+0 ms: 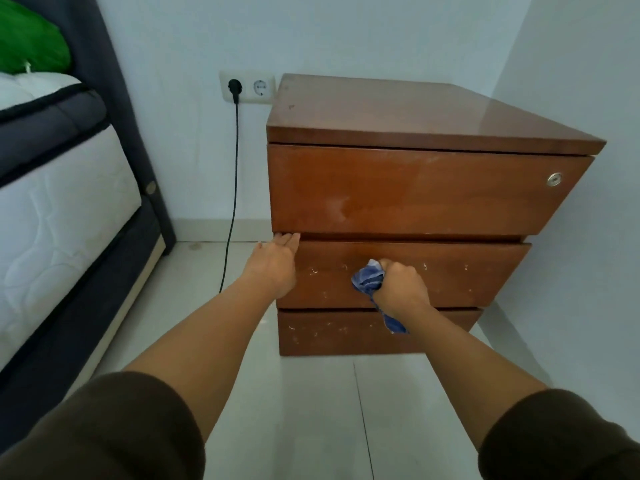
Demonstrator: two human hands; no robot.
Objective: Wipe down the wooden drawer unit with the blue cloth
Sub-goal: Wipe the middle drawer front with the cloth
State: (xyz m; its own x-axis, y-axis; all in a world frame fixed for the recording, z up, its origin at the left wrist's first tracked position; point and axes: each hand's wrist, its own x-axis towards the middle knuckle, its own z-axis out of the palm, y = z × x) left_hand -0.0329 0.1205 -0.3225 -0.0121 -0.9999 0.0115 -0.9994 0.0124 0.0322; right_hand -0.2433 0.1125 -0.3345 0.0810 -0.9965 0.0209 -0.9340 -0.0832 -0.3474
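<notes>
Right hand (398, 289) bunches the blue cloth (369, 277) against the scuffed middle drawer (450, 271) of the brown wooden drawer unit (415, 188) (no legible writing); left hand (277, 261), fingers straight, touches its left corner.

Sleeves: showing dark brown on both arms, looking soft and loose.
Cuffs: sitting pushed up near the elbows, leaving forearms bare.
Left hand (277, 263): wearing nothing.
Right hand (400, 289): wearing nothing.

Soft even daylight, sharp centre, wide-angle bending at edges.
</notes>
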